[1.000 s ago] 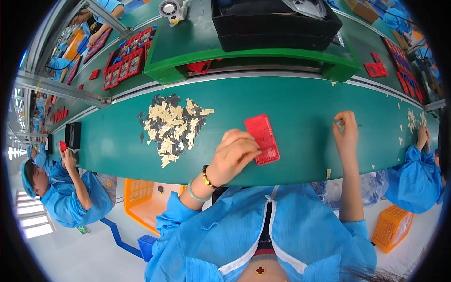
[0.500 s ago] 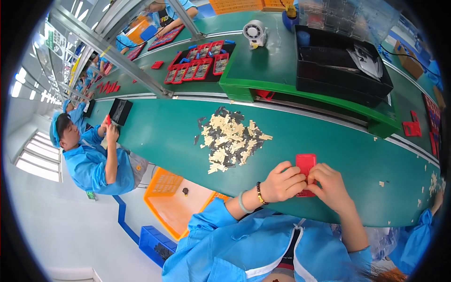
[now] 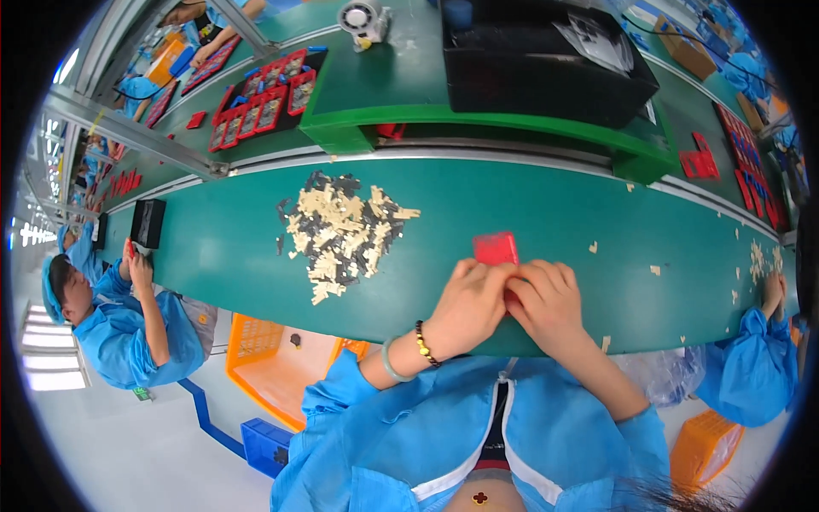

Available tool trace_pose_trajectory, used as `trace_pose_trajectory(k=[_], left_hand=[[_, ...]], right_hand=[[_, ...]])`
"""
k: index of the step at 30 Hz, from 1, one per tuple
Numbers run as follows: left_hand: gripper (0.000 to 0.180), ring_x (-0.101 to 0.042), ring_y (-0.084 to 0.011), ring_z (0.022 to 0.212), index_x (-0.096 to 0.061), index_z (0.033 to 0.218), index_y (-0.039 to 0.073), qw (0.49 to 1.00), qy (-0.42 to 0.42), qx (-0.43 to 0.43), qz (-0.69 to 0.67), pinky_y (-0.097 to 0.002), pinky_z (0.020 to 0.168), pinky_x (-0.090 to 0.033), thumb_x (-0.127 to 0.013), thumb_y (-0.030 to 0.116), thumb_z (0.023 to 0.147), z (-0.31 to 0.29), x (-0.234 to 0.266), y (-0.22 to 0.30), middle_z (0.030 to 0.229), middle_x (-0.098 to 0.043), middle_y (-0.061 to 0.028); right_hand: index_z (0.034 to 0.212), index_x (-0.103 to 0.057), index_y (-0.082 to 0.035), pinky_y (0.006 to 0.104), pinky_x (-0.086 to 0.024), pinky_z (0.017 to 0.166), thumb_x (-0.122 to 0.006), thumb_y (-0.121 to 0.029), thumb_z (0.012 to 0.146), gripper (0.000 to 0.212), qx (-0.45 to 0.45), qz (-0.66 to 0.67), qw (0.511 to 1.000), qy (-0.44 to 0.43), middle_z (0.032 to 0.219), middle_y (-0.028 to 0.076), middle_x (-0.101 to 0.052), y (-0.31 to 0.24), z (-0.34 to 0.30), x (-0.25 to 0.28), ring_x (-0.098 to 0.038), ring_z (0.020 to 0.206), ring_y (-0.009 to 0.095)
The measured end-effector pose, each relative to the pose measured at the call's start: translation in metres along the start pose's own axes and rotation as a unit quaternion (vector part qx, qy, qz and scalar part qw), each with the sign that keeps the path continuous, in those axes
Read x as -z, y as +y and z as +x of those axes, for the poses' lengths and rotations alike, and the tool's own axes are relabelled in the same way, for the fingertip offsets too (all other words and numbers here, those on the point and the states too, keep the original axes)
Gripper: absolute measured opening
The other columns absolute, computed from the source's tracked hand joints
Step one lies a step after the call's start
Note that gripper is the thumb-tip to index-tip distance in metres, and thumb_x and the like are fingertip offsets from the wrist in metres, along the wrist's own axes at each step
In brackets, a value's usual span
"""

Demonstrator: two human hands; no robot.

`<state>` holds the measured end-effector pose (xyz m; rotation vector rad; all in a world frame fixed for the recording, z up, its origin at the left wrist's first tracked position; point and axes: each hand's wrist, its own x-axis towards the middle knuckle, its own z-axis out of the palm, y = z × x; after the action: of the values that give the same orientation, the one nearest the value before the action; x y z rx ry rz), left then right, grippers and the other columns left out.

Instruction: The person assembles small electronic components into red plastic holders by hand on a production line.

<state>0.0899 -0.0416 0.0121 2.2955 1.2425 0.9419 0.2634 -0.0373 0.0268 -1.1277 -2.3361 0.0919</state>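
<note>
Both my hands are closed on one red rectangular plastic case (image 3: 496, 248), just above the green worktable (image 3: 444, 200). My left hand (image 3: 469, 300) has its fingers bent against the case's near left edge, and a beaded bracelet and a pale bangle circle that wrist. Beside it, my right hand (image 3: 550, 305) pinches the near right part. The fingertips meet and cover the lower half of the case, so any small piece between them is hidden. Left of my hands lies a loose pile of small cream and dark grey plastic pieces (image 3: 341, 226).
A green raised shelf (image 3: 503, 128) carries a black box (image 3: 546, 77) and a small white fan (image 3: 363, 21). Red trays (image 3: 256, 111) sit at the far left. Co-workers (image 3: 128, 307) work on both sides. An orange crate (image 3: 273, 367) stands below the table edge.
My view has shifted, so the pile and shelf appear further left and higher. The red case is now tilted, and my hands have drawn closer together over its near end.
</note>
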Motion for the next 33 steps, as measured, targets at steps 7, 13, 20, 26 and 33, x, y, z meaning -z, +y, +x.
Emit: trace_pose_trajectory(k=[7,13,20,26,33], left_hand=[[0.031,-0.054,-0.0228,0.111,-0.043,0.125,0.003,0.863,0.081,0.222,-0.446,-0.0351,0.091,-0.043,-0.048,0.01,0.096,-0.013,0.007,-0.023,0.118,-0.059,-0.0153],[0.042,-0.048,-0.0365,0.118,-0.056,0.116,-0.003,0.987,-0.019,-0.023,0.157,-0.0431,0.099,-0.042,-0.066,0.02,0.082,-0.014,-0.031,-0.033,0.126,-0.05,-0.021],[0.047,-0.048,-0.035,0.119,-0.057,0.116,-0.004,0.985,-0.024,-0.027,0.171,-0.0406,0.095,-0.047,-0.067,0.023,0.08,-0.016,-0.034,-0.034,0.127,-0.05,-0.0199],[0.047,-0.048,-0.0352,0.119,-0.057,0.117,-0.004,0.987,-0.018,-0.024,0.159,-0.0399,0.094,-0.048,-0.067,0.022,0.08,-0.015,-0.034,-0.034,0.126,-0.05,-0.0197],[0.047,-0.048,-0.0357,0.118,-0.056,0.117,-0.005,0.986,-0.022,-0.024,0.161,-0.0399,0.094,-0.048,-0.067,0.021,0.08,-0.015,-0.034,-0.034,0.126,-0.05,-0.0197]], right_hand=[[0.084,-0.063,-0.008,0.0342,-0.046,0.074,-0.067,-0.011,0.074,0.012,0.124,-0.002,0.988,0.091,0.098,0.006,-0.061,0.025,0.026,-0.02,-0.06,0.093,0.02],[0.083,-0.058,0.0,0.0216,-0.04,0.047,-0.065,-0.004,0.087,0.009,-0.372,0.55,0.747,0.032,0.072,0.004,-0.061,0.056,0.037,-0.062,-0.055,0.058,0.008],[0.084,-0.057,0.0,0.0197,-0.035,0.044,-0.064,-0.008,0.09,0.012,-0.314,0.446,0.835,-0.079,0.059,-0.001,-0.055,0.065,0.041,-0.078,-0.045,0.049,0.003],[0.084,-0.057,0.001,0.0203,-0.036,0.045,-0.065,-0.008,0.089,0.013,-0.342,0.483,0.799,-0.105,0.059,-0.001,-0.055,0.067,0.045,-0.075,-0.046,0.05,0.004],[0.083,-0.057,0.001,0.0217,-0.035,0.045,-0.065,-0.006,0.088,0.012,-0.343,0.419,0.833,-0.115,0.058,0.0,-0.056,0.057,0.049,-0.072,-0.046,0.048,0.004]])
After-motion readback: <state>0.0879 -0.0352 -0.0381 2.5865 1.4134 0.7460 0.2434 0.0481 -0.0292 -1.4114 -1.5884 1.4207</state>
